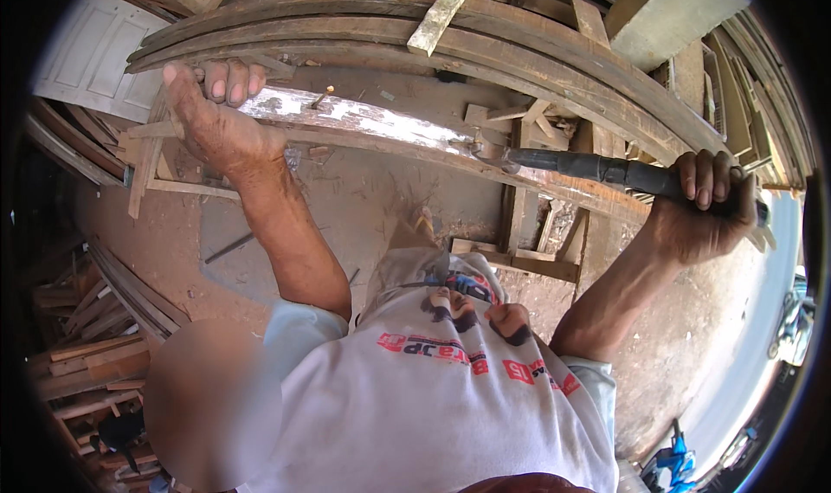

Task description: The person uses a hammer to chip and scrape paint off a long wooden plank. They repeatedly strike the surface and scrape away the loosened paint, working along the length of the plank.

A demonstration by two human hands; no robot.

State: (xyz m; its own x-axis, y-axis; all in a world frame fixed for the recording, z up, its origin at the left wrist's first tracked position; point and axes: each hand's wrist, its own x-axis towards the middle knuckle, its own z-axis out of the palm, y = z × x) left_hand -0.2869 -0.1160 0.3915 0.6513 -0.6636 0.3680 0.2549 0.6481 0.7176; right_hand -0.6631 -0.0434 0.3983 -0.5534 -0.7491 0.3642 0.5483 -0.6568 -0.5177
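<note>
A long wooden beam (pixel 363 122) with flaking white paint crosses in front of me. At its left end my left hand (pixel 216 112) is closed around the wood. One bent rusty nail (pixel 324 97) sticks up from the painted face. My right hand (pixel 710 194) grips the black-wrapped handle of a pry bar (pixel 597 167), fingers wrapped round its far right part. The bar's curved metal tip meets the top of the beam near the middle. Whether a nail sits in that tip is too small to tell.
Long stacked planks (pixel 346 30) run across behind the beam, with a short whitish block (pixel 436 21) on top. A wooden trestle frame (pixel 519 225) stands beneath. A white panelled door (pixel 99 56) leans at far left; scrap wood (pixel 99 367) lies lower left. Blue motorbikes (pixel 675 465) show at right.
</note>
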